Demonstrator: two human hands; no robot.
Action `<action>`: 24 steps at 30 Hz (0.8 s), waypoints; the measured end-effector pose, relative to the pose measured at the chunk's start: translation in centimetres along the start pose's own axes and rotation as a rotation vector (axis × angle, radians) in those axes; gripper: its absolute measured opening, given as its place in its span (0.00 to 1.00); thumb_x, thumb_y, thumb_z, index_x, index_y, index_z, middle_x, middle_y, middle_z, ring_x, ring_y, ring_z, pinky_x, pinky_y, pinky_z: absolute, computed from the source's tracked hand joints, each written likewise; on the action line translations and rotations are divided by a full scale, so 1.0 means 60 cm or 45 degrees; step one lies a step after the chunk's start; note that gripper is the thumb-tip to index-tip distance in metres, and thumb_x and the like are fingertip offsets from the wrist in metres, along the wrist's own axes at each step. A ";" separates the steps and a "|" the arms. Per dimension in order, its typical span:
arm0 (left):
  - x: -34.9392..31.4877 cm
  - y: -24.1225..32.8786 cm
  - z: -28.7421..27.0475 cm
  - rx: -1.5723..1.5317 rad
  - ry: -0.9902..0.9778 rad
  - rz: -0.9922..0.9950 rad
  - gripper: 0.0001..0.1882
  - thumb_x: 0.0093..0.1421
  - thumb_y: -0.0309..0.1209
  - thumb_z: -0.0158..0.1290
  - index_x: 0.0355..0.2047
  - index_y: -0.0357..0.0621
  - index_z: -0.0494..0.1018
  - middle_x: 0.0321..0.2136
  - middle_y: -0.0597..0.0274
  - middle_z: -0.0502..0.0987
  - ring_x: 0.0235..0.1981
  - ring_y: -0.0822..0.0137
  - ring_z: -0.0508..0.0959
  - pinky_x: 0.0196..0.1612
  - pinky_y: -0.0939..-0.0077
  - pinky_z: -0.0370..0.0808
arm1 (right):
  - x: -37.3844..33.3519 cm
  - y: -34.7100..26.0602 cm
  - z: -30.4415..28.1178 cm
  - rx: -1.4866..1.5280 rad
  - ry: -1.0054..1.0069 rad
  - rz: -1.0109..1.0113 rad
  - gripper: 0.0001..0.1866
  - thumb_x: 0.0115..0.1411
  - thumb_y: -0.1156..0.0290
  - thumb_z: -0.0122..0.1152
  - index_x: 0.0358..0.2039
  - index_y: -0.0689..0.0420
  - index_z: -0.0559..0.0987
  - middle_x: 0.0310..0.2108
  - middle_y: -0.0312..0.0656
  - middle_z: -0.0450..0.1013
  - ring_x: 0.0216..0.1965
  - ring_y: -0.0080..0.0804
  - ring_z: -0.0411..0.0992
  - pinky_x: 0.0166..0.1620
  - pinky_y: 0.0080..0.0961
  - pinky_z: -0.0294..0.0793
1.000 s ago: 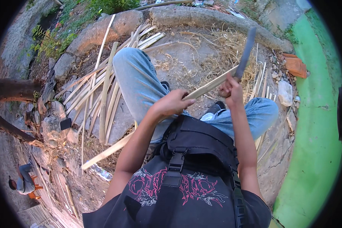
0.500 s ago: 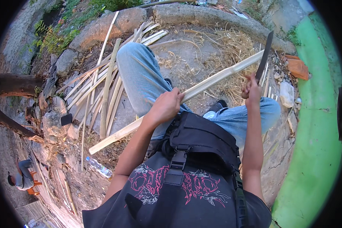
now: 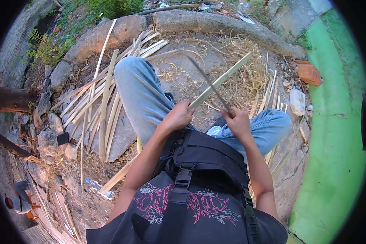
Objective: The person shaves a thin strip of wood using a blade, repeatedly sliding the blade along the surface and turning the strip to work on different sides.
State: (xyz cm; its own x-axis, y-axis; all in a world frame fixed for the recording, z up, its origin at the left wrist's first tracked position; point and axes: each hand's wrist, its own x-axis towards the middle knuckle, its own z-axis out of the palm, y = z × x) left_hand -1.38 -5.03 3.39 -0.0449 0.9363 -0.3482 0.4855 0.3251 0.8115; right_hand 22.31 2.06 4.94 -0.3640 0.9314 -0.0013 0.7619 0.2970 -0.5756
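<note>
Left hand (image 3: 178, 118) fisted around a long bamboo strip (image 3: 221, 81) at frame centre, right hand (image 3: 236, 122) clenched on a knife (image 3: 209, 84) crossing it

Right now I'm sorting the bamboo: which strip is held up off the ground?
The long strip in the left hand, crossed by the blade; the others lie flat.

Sunlit stony ground (image 3: 179, 71) strewn with dry shavings (image 3: 240, 77) and split bamboo strips (image 3: 97, 101); a green painted wall (image 3: 333, 134) on the right, weeds (image 3: 49, 49) upper left.
</note>
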 end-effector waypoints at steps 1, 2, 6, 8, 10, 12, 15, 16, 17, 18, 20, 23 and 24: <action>0.004 -0.012 0.008 0.019 0.048 0.015 0.16 0.62 0.34 0.49 0.36 0.28 0.71 0.29 0.33 0.75 0.33 0.39 0.77 0.38 0.54 0.71 | -0.003 -0.003 0.009 -0.026 -0.067 0.018 0.24 0.57 0.53 0.62 0.17 0.61 0.72 0.10 0.46 0.64 0.14 0.41 0.64 0.22 0.38 0.61; 0.006 -0.023 0.014 0.018 0.044 0.022 0.16 0.62 0.34 0.49 0.36 0.28 0.71 0.29 0.33 0.75 0.33 0.39 0.77 0.38 0.54 0.71 | -0.005 -0.009 0.016 -0.051 -0.134 0.036 0.24 0.57 0.51 0.61 0.19 0.61 0.75 0.11 0.50 0.67 0.17 0.50 0.69 0.24 0.42 0.66; 0.005 -0.011 0.015 -0.004 0.031 -0.095 0.17 0.62 0.35 0.50 0.31 0.28 0.74 0.21 0.40 0.74 0.25 0.50 0.75 0.34 0.59 0.69 | -0.002 -0.003 0.054 -0.139 -0.215 -0.005 0.21 0.53 0.53 0.62 0.18 0.60 0.76 0.13 0.52 0.70 0.20 0.53 0.72 0.28 0.42 0.71; 0.005 -0.015 0.014 0.039 0.042 -0.129 0.16 0.62 0.35 0.50 0.32 0.29 0.73 0.21 0.40 0.74 0.24 0.50 0.75 0.33 0.58 0.69 | 0.006 0.006 0.062 -0.150 -0.236 0.035 0.19 0.51 0.55 0.62 0.18 0.61 0.76 0.15 0.53 0.71 0.21 0.54 0.73 0.30 0.43 0.73; 0.005 -0.019 0.015 0.036 0.031 -0.106 0.16 0.62 0.35 0.50 0.32 0.29 0.73 0.21 0.40 0.74 0.24 0.50 0.75 0.32 0.58 0.69 | 0.015 0.029 0.075 -0.164 -0.194 -0.005 0.18 0.52 0.57 0.60 0.18 0.61 0.76 0.16 0.54 0.71 0.23 0.54 0.73 0.31 0.44 0.74; 0.002 -0.026 0.019 0.036 0.022 -0.089 0.16 0.62 0.35 0.50 0.32 0.29 0.73 0.20 0.41 0.74 0.23 0.50 0.75 0.32 0.58 0.69 | 0.034 0.050 0.080 -0.224 -0.158 -0.030 0.17 0.52 0.58 0.59 0.19 0.60 0.77 0.17 0.54 0.72 0.24 0.54 0.74 0.31 0.44 0.74; 0.001 -0.024 0.027 0.021 0.119 -0.067 0.17 0.62 0.36 0.50 0.31 0.29 0.73 0.20 0.40 0.73 0.23 0.49 0.74 0.32 0.58 0.69 | 0.086 0.109 0.086 -0.242 -0.022 0.162 0.14 0.52 0.61 0.58 0.21 0.59 0.79 0.20 0.54 0.74 0.26 0.54 0.75 0.33 0.44 0.75; -0.009 -0.017 0.027 0.083 0.101 -0.073 0.16 0.62 0.35 0.50 0.31 0.29 0.73 0.20 0.41 0.74 0.23 0.50 0.75 0.31 0.59 0.69 | 0.097 0.122 0.081 -0.191 0.065 0.375 0.12 0.52 0.62 0.58 0.23 0.58 0.81 0.22 0.54 0.75 0.27 0.53 0.76 0.33 0.44 0.75; -0.014 -0.012 0.028 0.144 0.083 -0.079 0.16 0.62 0.35 0.50 0.30 0.29 0.73 0.20 0.42 0.74 0.23 0.52 0.75 0.31 0.59 0.69 | 0.101 0.138 0.069 -0.191 0.069 0.382 0.12 0.52 0.62 0.58 0.23 0.58 0.81 0.22 0.54 0.75 0.27 0.53 0.76 0.33 0.44 0.75; -0.010 -0.017 0.026 0.150 0.085 -0.078 0.16 0.62 0.35 0.50 0.30 0.29 0.73 0.20 0.42 0.74 0.23 0.52 0.75 0.31 0.59 0.69 | 0.108 0.133 0.055 -0.197 0.037 0.450 0.12 0.52 0.63 0.58 0.25 0.58 0.82 0.23 0.54 0.76 0.27 0.53 0.76 0.34 0.44 0.75; 0.001 -0.029 0.024 -0.044 0.057 -0.154 0.16 0.62 0.35 0.50 0.30 0.29 0.73 0.19 0.44 0.73 0.22 0.56 0.74 0.30 0.61 0.69 | 0.099 0.107 0.059 -0.197 0.007 0.517 0.12 0.52 0.63 0.57 0.27 0.57 0.82 0.24 0.54 0.76 0.28 0.52 0.76 0.35 0.44 0.75; 0.009 -0.023 0.024 -0.113 0.053 -0.173 0.15 0.62 0.35 0.50 0.31 0.29 0.74 0.18 0.48 0.73 0.21 0.61 0.73 0.30 0.63 0.69 | 0.041 0.039 0.078 -0.180 -0.087 0.085 0.11 0.51 0.64 0.58 0.27 0.57 0.83 0.24 0.54 0.76 0.28 0.52 0.77 0.36 0.44 0.76; 0.009 -0.024 0.022 -0.105 0.044 -0.168 0.15 0.62 0.35 0.50 0.31 0.29 0.74 0.18 0.48 0.73 0.21 0.61 0.73 0.30 0.63 0.69 | 0.036 0.029 0.082 -0.216 -0.200 0.088 0.11 0.51 0.64 0.58 0.28 0.57 0.83 0.24 0.54 0.76 0.28 0.52 0.77 0.36 0.44 0.76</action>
State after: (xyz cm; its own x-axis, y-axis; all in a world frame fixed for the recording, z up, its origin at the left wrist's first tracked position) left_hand -0.93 -5.17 1.44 -0.1340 0.8884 -0.4390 0.4002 0.4538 0.7962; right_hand 20.23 3.56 -0.07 -0.3770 0.9103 -0.1709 0.8620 0.2774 -0.4243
